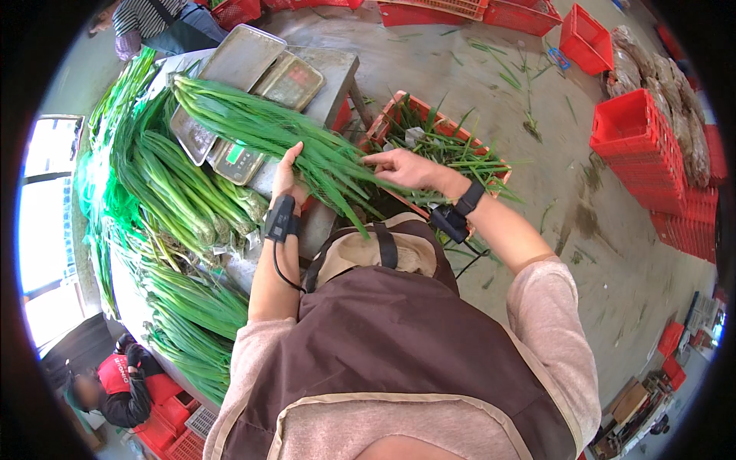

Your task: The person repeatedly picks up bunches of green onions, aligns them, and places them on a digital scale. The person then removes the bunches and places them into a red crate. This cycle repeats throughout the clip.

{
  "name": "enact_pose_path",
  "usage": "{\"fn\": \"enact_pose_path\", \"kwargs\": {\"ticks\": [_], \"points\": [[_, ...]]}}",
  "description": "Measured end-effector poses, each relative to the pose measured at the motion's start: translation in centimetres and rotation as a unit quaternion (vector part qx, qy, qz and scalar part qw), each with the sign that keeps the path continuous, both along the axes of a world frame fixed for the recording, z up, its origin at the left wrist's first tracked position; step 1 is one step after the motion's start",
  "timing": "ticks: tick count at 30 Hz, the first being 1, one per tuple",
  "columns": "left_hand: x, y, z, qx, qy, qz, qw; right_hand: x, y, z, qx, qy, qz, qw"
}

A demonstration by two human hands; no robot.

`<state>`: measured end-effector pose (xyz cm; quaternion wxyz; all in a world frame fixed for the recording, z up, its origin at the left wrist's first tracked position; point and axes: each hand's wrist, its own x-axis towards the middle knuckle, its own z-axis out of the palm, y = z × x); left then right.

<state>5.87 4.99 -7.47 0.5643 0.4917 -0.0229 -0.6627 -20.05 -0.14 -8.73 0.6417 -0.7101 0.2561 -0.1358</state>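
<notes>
My left hand (pixel 290 177) holds a long bunch of scallions (pixel 259 121) from below, near the leafy end, with the thumb on top. Fine green netting wraps the bunch, whose white root ends lie over a digital scale (pixel 234 164) at the table's far side. At the loose leaf tips is my right hand (pixel 405 168), its index finger stretched out and the other fingers curled. Its fingertips touch the leaves or netting; whether they pinch is unclear. More scallion bunches (pixel 178 184) lie on the metal table (pixel 325 60) to the left.
A red crate (pixel 383 119) full of leaf trimmings stands on the floor beside the table. Another scale (pixel 290 80) sits at the back. Stacked red crates (pixel 638 149) stand at the right. One person (pixel 167 26) is at the upper left, another (pixel 123 379) at the lower left.
</notes>
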Motion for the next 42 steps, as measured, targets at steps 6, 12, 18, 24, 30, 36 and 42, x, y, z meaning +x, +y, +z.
{"fn": "enact_pose_path", "kwargs": {"ticks": [6, 12, 18, 24, 30, 36, 42], "points": [[-4.1, 3.5, 6.0, -0.080, -0.700, 0.075, 0.706, 2.5, 3.1, 1.0, -0.184, 0.016, -0.072, 0.980], [-7.4, 3.7, 8.6, -0.200, -0.759, -0.295, 0.545, 3.1, 3.1, 2.8, -0.334, -0.083, -0.074, 0.936], [-7.3, 3.9, 9.6, -0.237, -0.656, -0.285, 0.658, 2.2, 1.7, 3.2, -0.335, -0.054, 0.029, 0.940], [-6.1, 3.6, 11.7, -0.277, -0.655, -0.305, 0.633, 4.1, -1.1, 4.8, -0.418, 0.004, 0.068, 0.906], [-6.0, 2.9, 12.1, -0.320, -0.609, -0.293, 0.664, 7.6, -3.0, 2.3, -0.365, -0.030, 0.103, 0.925], [-3.7, 3.0, 13.0, -0.360, -0.543, -0.386, 0.653, 11.9, -4.3, -0.4, -0.221, -0.019, -0.135, 0.966], [-0.3, 3.6, 12.5, -0.357, -0.428, -0.493, 0.668, 15.0, -4.3, 0.3, 0.100, -0.108, -0.202, 0.968]]}}
